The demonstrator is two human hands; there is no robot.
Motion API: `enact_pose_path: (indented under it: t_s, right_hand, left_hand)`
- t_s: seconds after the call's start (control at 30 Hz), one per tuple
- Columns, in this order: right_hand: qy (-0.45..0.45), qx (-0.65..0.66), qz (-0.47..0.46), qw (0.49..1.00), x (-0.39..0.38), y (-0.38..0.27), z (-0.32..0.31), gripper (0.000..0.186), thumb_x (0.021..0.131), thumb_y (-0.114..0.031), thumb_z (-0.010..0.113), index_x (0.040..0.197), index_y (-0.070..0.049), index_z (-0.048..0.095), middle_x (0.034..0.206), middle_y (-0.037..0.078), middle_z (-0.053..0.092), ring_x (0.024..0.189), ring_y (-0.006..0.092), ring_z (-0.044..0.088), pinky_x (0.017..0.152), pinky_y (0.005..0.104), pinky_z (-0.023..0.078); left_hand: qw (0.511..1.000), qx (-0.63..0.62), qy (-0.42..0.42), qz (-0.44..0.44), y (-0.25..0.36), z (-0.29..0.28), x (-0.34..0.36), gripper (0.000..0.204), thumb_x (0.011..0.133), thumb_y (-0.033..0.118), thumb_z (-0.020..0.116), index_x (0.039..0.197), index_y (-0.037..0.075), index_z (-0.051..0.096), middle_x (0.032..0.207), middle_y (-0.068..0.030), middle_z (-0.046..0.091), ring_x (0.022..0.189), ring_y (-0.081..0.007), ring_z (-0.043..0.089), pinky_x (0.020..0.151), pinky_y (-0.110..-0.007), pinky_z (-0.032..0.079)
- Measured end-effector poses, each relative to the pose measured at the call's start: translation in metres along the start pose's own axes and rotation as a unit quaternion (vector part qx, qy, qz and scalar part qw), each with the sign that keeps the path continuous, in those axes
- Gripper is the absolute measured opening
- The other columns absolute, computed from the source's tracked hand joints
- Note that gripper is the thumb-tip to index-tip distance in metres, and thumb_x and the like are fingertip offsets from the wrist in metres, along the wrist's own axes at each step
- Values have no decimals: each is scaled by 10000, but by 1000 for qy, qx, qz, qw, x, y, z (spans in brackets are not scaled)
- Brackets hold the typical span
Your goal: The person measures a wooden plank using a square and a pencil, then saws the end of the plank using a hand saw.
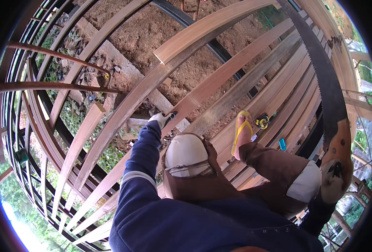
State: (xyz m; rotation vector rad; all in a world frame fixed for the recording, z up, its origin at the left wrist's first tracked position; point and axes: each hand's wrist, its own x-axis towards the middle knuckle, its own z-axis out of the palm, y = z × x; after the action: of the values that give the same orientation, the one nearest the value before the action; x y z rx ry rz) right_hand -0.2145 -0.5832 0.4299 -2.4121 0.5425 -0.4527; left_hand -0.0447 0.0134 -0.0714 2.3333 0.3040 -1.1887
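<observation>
My left hand [161, 119], in a whitish glove, is down at a reddish-brown grooved plank [211, 86]. Its fingers are closed around something small and dark, too small to make out; this may be a dark part of the glove. At the right, a large hand saw [316, 59] stands with its toothed blade arching up and its worn wooden handle [342, 145] low. My right arm reaches up behind that handle. My right hand, mostly hidden by the handle, grips it. The saw's blade is above the planks, close to the camera.
Long planks [278, 98] lie side by side over dark metal beams [175, 12], with gaps showing soil below. My foot in a yellow flip-flop [237, 134] rests on them. Nearby are a yellow-black tape measure [262, 121] and a small turquoise item [282, 144]. Rusty rods [56, 86] jut in at left.
</observation>
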Motion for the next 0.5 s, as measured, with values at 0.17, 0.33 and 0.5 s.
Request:
enact_pose_path:
  t_s: [0.17, 0.33, 0.5]
  right_hand:
    - [-6, 57, 20, 998, 6, 0, 47, 478, 936, -97, 570, 1385, 53, 505, 1197, 175, 630, 1036, 257, 674, 889, 339, 571]
    - [-16, -223, -165, 961, 14, 43, 15, 604, 889, 9, 517, 1489, -5, 447, 1176, 164, 668, 955, 272, 711, 819, 388, 610]
    - [-25, 10, -31, 999, 34, 53, 2, 562, 918, -143, 666, 1425, 28, 493, 1286, 144, 618, 1124, 245, 653, 981, 374, 542]
  left_hand:
    - [997, 53, 52, -23, 25, -10, -27, 720, 917, 685, 594, 1046, 0, 771, 1016, -289, 725, 1016, -407, 717, 877, -469, 548]
    - [993, -10, 103, 49, 12, -21, -90, 515, 863, 538, 733, 1071, 69, 785, 953, -216, 751, 886, -361, 741, 814, -441, 570]
    - [996, -38, 76, 34, -6, -7, -66, 575, 897, 601, 683, 1008, 48, 793, 999, -245, 742, 967, -401, 724, 864, -480, 556]
